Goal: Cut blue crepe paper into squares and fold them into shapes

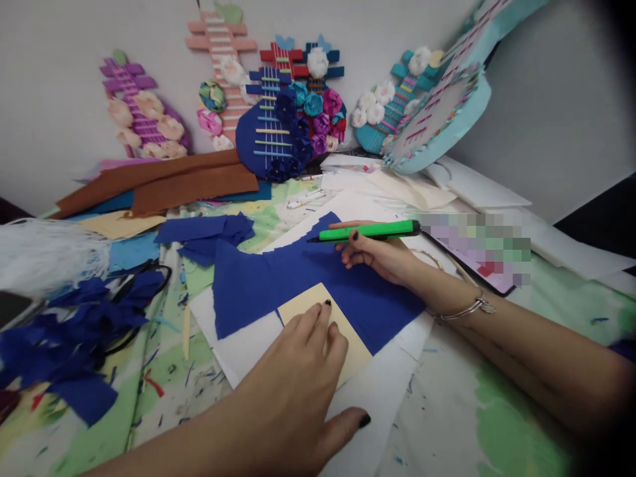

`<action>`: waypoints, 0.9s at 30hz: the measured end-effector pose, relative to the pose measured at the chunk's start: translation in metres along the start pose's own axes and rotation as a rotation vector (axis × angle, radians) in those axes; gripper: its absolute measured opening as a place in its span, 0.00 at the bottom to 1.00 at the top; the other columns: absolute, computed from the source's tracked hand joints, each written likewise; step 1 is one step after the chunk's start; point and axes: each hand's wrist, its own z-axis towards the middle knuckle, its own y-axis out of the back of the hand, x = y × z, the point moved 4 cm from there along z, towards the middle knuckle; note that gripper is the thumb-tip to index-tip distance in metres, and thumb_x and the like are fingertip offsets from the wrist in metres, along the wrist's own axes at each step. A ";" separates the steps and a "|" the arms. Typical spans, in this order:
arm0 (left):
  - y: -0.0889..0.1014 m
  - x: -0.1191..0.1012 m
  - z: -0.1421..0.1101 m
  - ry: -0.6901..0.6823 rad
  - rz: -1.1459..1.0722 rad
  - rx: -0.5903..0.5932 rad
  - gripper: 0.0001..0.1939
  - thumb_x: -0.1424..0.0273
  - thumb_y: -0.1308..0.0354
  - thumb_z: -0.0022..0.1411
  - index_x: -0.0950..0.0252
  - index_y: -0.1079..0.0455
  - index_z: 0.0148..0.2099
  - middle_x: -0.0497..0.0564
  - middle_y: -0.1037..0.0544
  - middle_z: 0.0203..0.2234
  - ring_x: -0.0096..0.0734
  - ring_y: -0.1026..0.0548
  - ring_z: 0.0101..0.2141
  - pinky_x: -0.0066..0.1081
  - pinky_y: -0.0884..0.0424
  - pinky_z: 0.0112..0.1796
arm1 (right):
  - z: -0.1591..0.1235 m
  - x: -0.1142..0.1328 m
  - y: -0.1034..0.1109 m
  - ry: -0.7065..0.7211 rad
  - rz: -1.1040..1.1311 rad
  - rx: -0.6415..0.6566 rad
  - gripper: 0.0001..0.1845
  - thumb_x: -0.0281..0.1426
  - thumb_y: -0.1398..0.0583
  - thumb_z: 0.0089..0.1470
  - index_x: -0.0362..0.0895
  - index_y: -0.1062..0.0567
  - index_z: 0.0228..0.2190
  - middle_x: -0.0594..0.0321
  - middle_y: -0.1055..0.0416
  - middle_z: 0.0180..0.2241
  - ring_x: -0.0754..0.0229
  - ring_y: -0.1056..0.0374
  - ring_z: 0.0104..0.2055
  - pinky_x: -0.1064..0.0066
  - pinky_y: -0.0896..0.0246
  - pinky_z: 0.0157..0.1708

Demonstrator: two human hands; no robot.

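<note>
My left hand point(303, 371) lies on a pale yellow square piece of card point(348, 338), fingers stretched forward and thumb out to the side. Under the card spreads a torn-edged sheet of deep blue paper point(263, 285), which rests on white sheets point(417, 351). Above the blue sheet, my right hand point(370, 255) grips a green utility knife point(368, 230) with a black end. Its thin dark tip points left over the blue sheet's upper edge. A bracelet circles the right wrist.
Blue scraps point(203, 232) and a heap of cut blue pieces point(74, 331) lie to the left, beside white shredded strands point(50, 252). Brown sheets point(173, 179) lie behind. Decorated guitar shapes point(271, 126) lean against the wall. A phone point(477, 255) sits near my right forearm.
</note>
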 end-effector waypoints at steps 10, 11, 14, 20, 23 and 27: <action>-0.018 -0.025 0.006 0.363 -0.157 -0.074 0.41 0.46 0.58 0.60 0.79 0.41 0.58 0.75 0.49 0.62 0.61 0.52 0.62 0.53 0.46 0.58 | -0.023 0.023 -0.023 0.207 -0.415 -0.316 0.11 0.31 0.38 0.47 0.43 0.33 0.19 0.69 0.38 0.15 0.69 0.44 0.16 0.75 0.50 0.15; -0.019 -0.028 0.008 0.406 -0.161 -0.082 0.40 0.47 0.57 0.60 0.79 0.41 0.59 0.74 0.50 0.63 0.60 0.53 0.63 0.53 0.47 0.59 | -0.024 0.024 -0.026 0.228 -0.396 -0.296 0.10 0.30 0.39 0.48 0.43 0.33 0.20 0.69 0.37 0.15 0.69 0.44 0.16 0.74 0.50 0.15; -0.024 -0.033 0.012 0.496 -0.169 -0.102 0.40 0.49 0.56 0.61 0.79 0.43 0.60 0.74 0.51 0.63 0.59 0.53 0.63 0.52 0.50 0.60 | -0.025 0.024 -0.035 0.195 -0.261 -0.159 0.05 0.32 0.42 0.52 0.43 0.29 0.27 0.67 0.33 0.18 0.66 0.39 0.17 0.72 0.44 0.18; -0.027 -0.035 0.014 0.536 -0.202 -0.162 0.43 0.49 0.56 0.60 0.82 0.50 0.64 0.76 0.54 0.63 0.62 0.54 0.63 0.53 0.52 0.60 | -0.027 0.021 -0.057 -0.006 -0.101 0.044 0.12 0.33 0.39 0.51 0.46 0.28 0.39 0.63 0.27 0.27 0.62 0.30 0.27 0.69 0.34 0.28; -0.025 -0.033 0.012 0.519 -0.242 -0.175 0.43 0.49 0.56 0.60 0.82 0.50 0.64 0.76 0.54 0.63 0.63 0.54 0.63 0.54 0.53 0.60 | -0.025 0.021 -0.064 0.008 -0.226 -0.001 0.12 0.30 0.35 0.45 0.45 0.28 0.35 0.65 0.29 0.24 0.64 0.33 0.24 0.71 0.36 0.24; -0.025 -0.031 0.007 0.497 -0.300 -0.188 0.44 0.47 0.57 0.59 0.82 0.48 0.63 0.77 0.52 0.63 0.63 0.55 0.63 0.55 0.55 0.60 | -0.023 0.021 -0.079 0.117 -0.409 -0.032 0.10 0.29 0.34 0.43 0.44 0.31 0.28 0.69 0.34 0.20 0.68 0.39 0.18 0.73 0.43 0.18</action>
